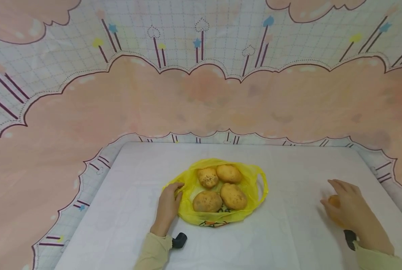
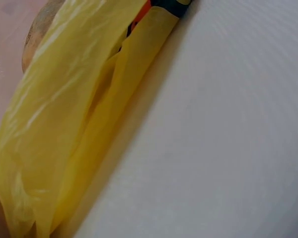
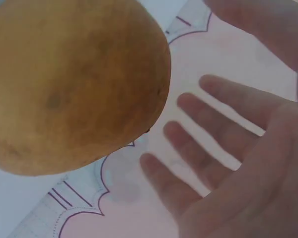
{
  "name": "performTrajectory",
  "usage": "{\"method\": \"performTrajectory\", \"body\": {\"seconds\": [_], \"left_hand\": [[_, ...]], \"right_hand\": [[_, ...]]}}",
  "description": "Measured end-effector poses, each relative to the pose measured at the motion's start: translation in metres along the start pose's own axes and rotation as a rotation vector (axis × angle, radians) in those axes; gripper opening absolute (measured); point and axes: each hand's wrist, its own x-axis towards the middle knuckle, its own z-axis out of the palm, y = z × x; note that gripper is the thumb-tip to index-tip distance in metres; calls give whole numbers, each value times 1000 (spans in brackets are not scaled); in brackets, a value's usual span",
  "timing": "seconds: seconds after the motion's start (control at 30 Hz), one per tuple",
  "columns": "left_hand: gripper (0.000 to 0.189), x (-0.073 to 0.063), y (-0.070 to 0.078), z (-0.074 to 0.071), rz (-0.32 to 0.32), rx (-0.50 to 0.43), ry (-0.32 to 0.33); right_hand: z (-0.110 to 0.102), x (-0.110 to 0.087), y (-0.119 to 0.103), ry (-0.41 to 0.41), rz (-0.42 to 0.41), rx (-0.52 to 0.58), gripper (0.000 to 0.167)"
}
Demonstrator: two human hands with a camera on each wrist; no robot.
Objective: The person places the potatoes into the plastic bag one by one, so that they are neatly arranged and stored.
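A yellow plastic bag (image 1: 255, 191) lies spread wide on the table, with several potatoes (image 1: 233, 196) inside its mouth. At the bag's left rim, my left hand (image 1: 168, 204) pinches the plastic between thumb and fingers. The left wrist view shows the bag's yellow side (image 2: 54, 124) bunching into folds beside the hand. Far to the right, my right hand (image 1: 347, 206) is over a single potato (image 1: 335, 201), partly covering it in the head view. In the right wrist view, its fingers (image 3: 208, 129) are spread and apart from that potato (image 3: 79, 89).
A white cloth (image 1: 288, 168) covers the table. Behind it hangs a patterned backdrop (image 1: 201, 101) with clouds and stars. One yellow bag handle (image 1: 264, 183) loops out to the right. Black straps with camera mounts (image 1: 179, 240) sit at the wrists.
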Motion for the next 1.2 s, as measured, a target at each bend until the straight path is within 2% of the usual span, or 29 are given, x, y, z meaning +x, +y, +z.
{"method": "performTrajectory", "body": {"seconds": [0.07, 0.13, 0.33, 0.5, 0.63, 0.9, 1.2], "left_hand": [[29, 0, 0, 0, -2, -1, -1], [29, 0, 0, 0, -4, -3, -3], [28, 2, 1, 1, 2, -5, -6], [29, 2, 2, 1, -4, -6, -6], [29, 1, 2, 2, -15, -8, -8], [28, 1, 3, 0, -6, -10, -1], [28, 1, 2, -1, -11, -8, -3]], "right_hand": [[1, -1, 4, 8, -10, -15, 59], [0, 0, 8, -17, 9, -25, 61], [-2, 1, 13, -143, 138, -20, 67], [-2, -1, 15, -148, 152, -4, 65], [-3, 1, 16, -175, 194, -4, 65], [-4, 3, 14, -179, 227, -27, 52], [-7, 5, 11, -211, 254, -24, 52]]}}
